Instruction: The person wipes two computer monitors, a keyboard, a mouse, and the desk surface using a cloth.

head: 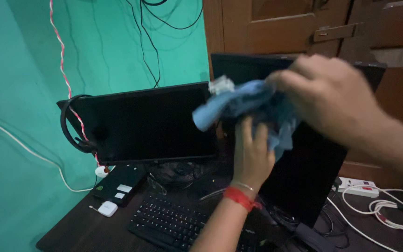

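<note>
A crumpled light-blue cloth (pixel 239 105) is held up in front of two dark monitors. My right hand (pixel 327 93) grips the cloth from above on its right side. My left hand (pixel 253 151), with a red band at the wrist, reaches up from below and holds the cloth's lower part. The left monitor (pixel 150 123) faces me with its screen dark. The right monitor (pixel 304 168) stands angled behind my hands and is partly hidden by them.
A black keyboard (pixel 173 221) lies on the dark desk (pixel 71 233). A black box (pixel 117 184) and a small white case (pixel 107 208) sit at the left. Headphones (pixel 73 130) hang on the left monitor. A white power strip (pixel 357 186) with cables lies right. Green wall (pixel 19 93) and wooden door (pixel 276 25) behind.
</note>
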